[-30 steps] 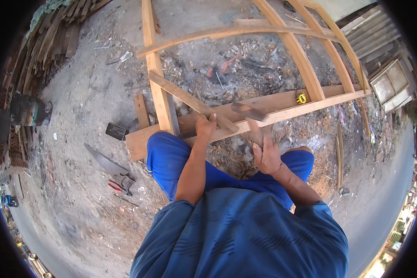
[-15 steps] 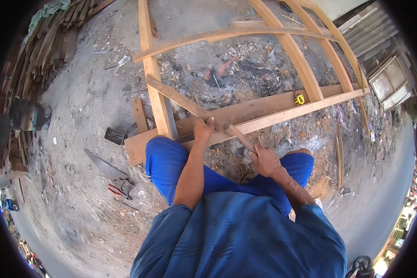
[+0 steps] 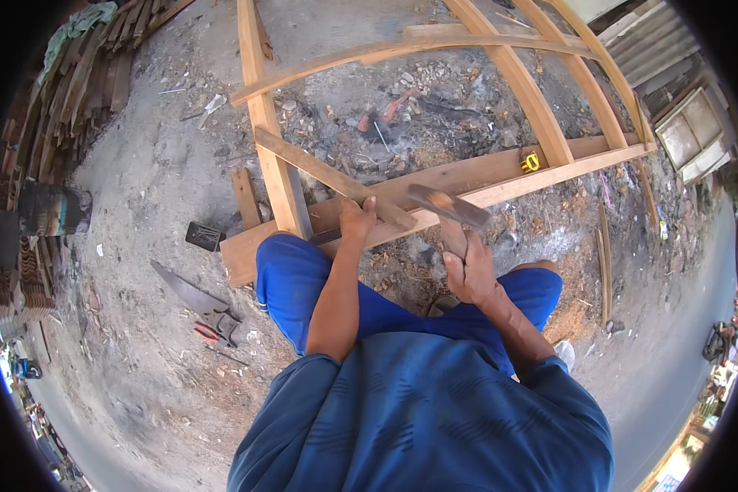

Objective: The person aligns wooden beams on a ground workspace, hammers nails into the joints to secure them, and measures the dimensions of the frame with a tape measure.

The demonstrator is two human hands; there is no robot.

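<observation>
Ground first: grey, littered dirt ground (image 3: 156, 172), strewn with wood chips and stones; on it, a large frame of pale sawn timber (image 3: 541, 115), several long bars running away from a front rail, one thinner piece crossing them; upper left, a heaped stack of dark, weathered boards (image 3: 82, 82); the person sits close to the front rail, knees apart, in a dark blue shirt (image 3: 435, 410) and brighter blue trousers (image 3: 291, 275); upper right, a grey corrugated sheet (image 3: 652, 41), with a white framed panel (image 3: 691, 135) near it.

Smaller wood: a wide brown plank (image 3: 459, 174) lies just behind the front rail; a narrow brown wooden strip (image 3: 307, 164) slants over the frame's corner, one end on the left bar, the other over the front rail; left of the person, a handsaw with a grey blade (image 3: 190, 293) lies flat on the ground.

Hammer with a dark metal head and wooden handle (image 3: 451, 215): head over the front rail, just beside the strip's near end; right hand (image 3: 471, 275) wrapped round the handle; left hand (image 3: 357, 220) closed on the strip's edge, thumb up; cannot tell whether it also pinches something small.

Smallest: a short brown offcut (image 3: 245, 198) near the left bar; a black rectangular tray (image 3: 203, 236) beside it; red-handled pliers (image 3: 206, 331) by the handsaw; a yellow-and-black tape measure (image 3: 530, 161) on the plank.
</observation>
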